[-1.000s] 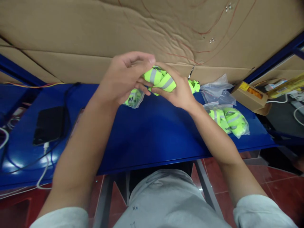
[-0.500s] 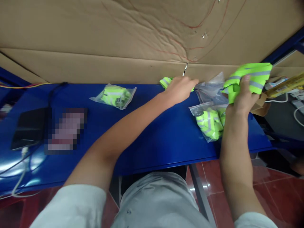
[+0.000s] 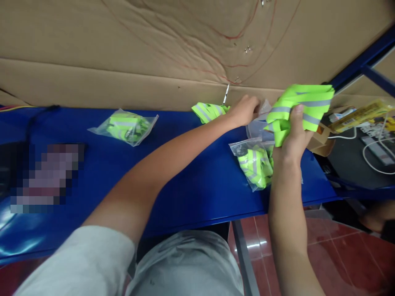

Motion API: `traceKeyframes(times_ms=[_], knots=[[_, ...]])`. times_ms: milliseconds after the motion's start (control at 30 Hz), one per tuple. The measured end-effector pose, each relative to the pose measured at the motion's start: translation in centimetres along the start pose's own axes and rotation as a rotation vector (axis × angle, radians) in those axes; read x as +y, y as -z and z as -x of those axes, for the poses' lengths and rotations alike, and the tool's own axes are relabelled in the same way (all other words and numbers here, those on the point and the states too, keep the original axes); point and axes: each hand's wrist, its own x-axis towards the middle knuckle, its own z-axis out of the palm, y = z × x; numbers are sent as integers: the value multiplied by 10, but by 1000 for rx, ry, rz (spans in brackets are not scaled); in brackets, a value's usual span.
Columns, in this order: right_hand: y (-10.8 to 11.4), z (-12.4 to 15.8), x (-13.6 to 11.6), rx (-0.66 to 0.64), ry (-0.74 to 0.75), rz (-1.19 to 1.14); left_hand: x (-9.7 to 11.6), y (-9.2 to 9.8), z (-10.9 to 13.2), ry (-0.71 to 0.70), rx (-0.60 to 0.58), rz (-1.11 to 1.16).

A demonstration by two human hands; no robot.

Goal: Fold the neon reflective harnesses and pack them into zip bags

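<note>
My right hand (image 3: 295, 133) grips a folded piece of neon-yellow reflective fabric (image 3: 308, 96) with grey stripes, thumb on top, held above the table. Over by the cardboard, my left hand (image 3: 244, 112) has its fingers curled down at the edge of a clear zip bag (image 3: 254, 128); its fingertips are hidden. Left of that hand lies another striped neon-yellow piece (image 3: 208, 112), partly behind the wrist. A filled zip bag (image 3: 255, 166) with the same fabric rests below the hands, partly covered by my right forearm. Farther left is a second filled zip bag (image 3: 126, 126).
The blue table (image 3: 191, 185) backs onto a brown cardboard panel (image 3: 123, 45) with red lines and pins. On the right are a small cardboard box (image 3: 322, 144), a yellow package (image 3: 359, 115) and white cables. A pixelated flat object (image 3: 49, 174) lies at left.
My left hand has moved right, off the loose striped fabric and over to the clear zip bag. My right hand still holds its folded fabric. The view has swung somewhat to the right.
</note>
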Motion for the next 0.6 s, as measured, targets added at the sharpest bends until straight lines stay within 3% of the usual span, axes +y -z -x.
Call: traceKeyframes(times_ms=[133, 167, 233, 333, 400, 500, 600], knots=[[4, 20, -16, -373, -131, 35, 14, 51, 62, 96, 17, 224], [5, 26, -21, -478, -161, 55, 15, 66, 83, 178, 42, 431], [6, 37, -34, -739, -182, 111, 16, 93, 128, 283, 72, 702], [0, 54, -47, -1169, -130, 248, 17, 121, 189, 413, 74, 781], [-9, 66, -49, -1381, -67, 284, 19, 127, 224, 457, 133, 656], [-22, 84, -43, -1526, -33, 196, 24, 121, 265, 458, 275, 313], [-29, 97, -32, -1615, -82, 129, 26, 108, 294, 450, 226, 177]])
